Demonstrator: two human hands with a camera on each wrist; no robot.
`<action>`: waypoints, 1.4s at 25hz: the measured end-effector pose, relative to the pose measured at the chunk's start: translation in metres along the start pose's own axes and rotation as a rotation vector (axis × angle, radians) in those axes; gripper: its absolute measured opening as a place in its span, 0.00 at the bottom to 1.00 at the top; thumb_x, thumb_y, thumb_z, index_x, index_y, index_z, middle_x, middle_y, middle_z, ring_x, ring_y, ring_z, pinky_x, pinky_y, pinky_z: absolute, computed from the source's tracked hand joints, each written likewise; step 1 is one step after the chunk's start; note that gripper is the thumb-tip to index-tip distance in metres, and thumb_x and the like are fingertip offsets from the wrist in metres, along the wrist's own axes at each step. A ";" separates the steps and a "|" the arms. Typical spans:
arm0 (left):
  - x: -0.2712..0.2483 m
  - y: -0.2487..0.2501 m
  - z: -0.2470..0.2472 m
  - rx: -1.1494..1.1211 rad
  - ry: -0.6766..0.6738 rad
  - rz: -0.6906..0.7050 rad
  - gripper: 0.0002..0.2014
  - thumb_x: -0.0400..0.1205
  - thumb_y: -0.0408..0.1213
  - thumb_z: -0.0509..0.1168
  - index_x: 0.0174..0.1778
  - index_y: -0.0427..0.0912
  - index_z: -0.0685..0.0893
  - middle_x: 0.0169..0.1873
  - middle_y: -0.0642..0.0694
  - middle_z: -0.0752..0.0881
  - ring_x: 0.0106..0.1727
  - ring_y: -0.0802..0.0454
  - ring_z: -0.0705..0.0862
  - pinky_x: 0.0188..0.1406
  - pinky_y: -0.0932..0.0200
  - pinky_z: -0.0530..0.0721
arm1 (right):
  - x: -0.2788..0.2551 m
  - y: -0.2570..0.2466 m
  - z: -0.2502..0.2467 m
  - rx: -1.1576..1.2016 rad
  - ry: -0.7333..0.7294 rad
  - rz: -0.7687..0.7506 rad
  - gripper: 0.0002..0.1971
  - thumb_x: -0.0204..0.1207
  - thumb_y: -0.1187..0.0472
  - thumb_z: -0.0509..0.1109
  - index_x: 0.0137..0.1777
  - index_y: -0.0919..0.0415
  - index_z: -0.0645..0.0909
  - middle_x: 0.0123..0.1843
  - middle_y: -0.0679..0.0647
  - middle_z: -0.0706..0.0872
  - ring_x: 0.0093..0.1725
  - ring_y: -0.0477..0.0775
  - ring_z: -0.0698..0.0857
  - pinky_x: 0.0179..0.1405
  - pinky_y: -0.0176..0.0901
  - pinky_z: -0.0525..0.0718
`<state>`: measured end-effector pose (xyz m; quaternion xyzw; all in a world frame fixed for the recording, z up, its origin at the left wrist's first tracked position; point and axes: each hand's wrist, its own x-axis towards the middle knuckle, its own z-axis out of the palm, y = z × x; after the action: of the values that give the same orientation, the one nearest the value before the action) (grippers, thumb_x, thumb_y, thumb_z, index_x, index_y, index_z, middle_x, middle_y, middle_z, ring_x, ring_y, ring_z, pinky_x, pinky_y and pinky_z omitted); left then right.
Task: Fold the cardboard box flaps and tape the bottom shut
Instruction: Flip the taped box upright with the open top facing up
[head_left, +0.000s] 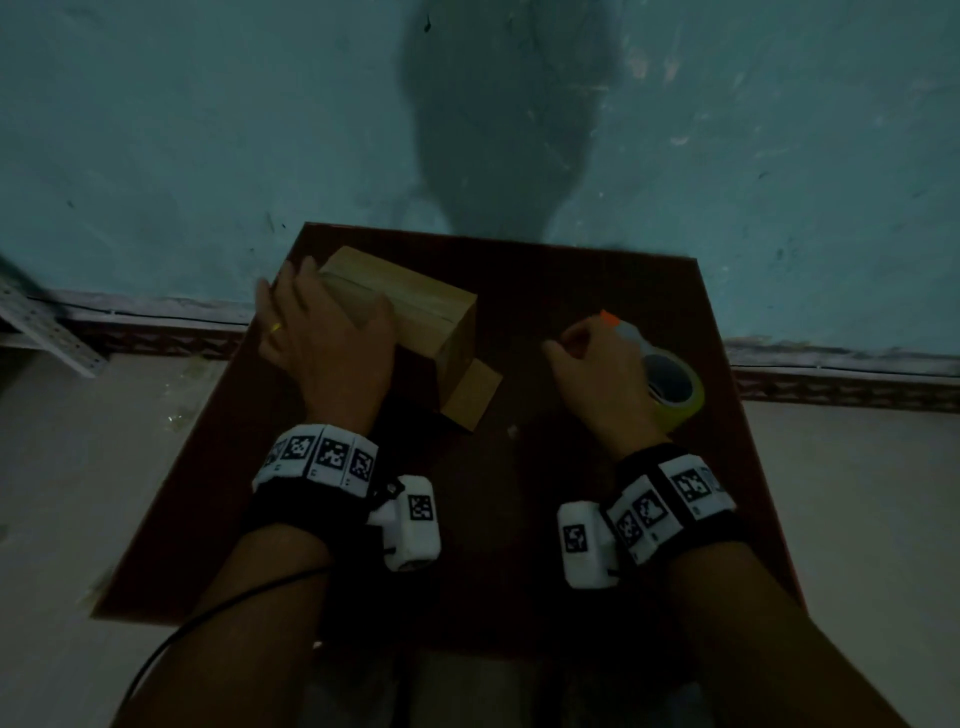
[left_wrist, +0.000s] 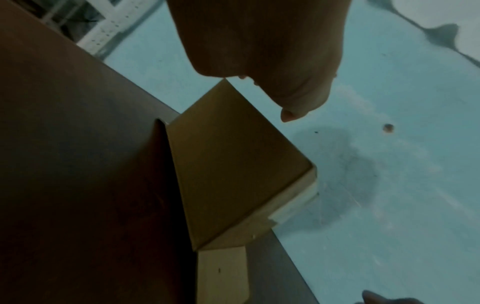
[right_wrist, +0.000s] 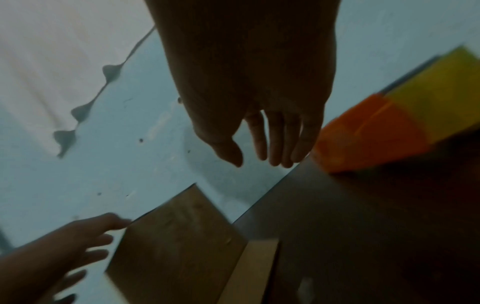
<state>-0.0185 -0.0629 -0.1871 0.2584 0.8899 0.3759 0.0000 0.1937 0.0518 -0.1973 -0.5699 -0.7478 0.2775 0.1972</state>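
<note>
A small cardboard box (head_left: 415, 306) lies on its side at the back left of a dark brown table (head_left: 571, 519). One loose flap (head_left: 470, 395) sticks out flat at its near end. My left hand (head_left: 322, 338) rests on the box's top and left end with its fingers spread. The right wrist view shows those fingers (right_wrist: 85, 236) straight at the edge of the box (right_wrist: 176, 242). My right hand (head_left: 597, 374) hovers just left of an orange and yellow tape dispenser (head_left: 670, 384). Its fingers (right_wrist: 275, 142) hang relaxed beside the dispenser (right_wrist: 376, 133) and hold nothing.
A blue-green wall (head_left: 208, 130) rises right behind the table's far edge. A slotted metal rack (head_left: 47, 327) leans at the far left above a pale floor (head_left: 78, 467). A black cable (head_left: 208, 618) trails from my left wrist.
</note>
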 end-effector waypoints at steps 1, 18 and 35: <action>0.001 -0.003 0.000 -0.021 -0.012 -0.040 0.41 0.86 0.52 0.65 0.94 0.41 0.61 0.95 0.40 0.59 0.97 0.37 0.48 0.91 0.29 0.48 | -0.003 -0.005 0.004 0.038 -0.020 -0.047 0.17 0.87 0.50 0.73 0.72 0.56 0.84 0.65 0.53 0.87 0.56 0.46 0.86 0.51 0.40 0.82; -0.005 0.007 0.000 -0.467 -0.171 0.006 0.24 0.87 0.57 0.68 0.76 0.50 0.78 0.72 0.44 0.74 0.70 0.47 0.78 0.63 0.53 0.82 | -0.014 -0.026 0.005 0.561 -0.134 -0.028 0.23 0.91 0.34 0.56 0.59 0.51 0.82 0.52 0.47 0.88 0.50 0.37 0.89 0.51 0.38 0.86; -0.008 0.002 0.016 -0.733 -0.547 -0.294 0.49 0.71 0.78 0.73 0.86 0.59 0.74 0.74 0.49 0.87 0.72 0.45 0.87 0.77 0.35 0.83 | -0.013 -0.022 0.003 0.703 -0.114 0.084 0.29 0.78 0.41 0.77 0.74 0.55 0.79 0.63 0.56 0.90 0.59 0.59 0.92 0.56 0.55 0.91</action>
<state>-0.0074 -0.0551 -0.1989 0.2023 0.6932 0.5789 0.3786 0.1788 0.0348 -0.1854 -0.4813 -0.5922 0.5570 0.3278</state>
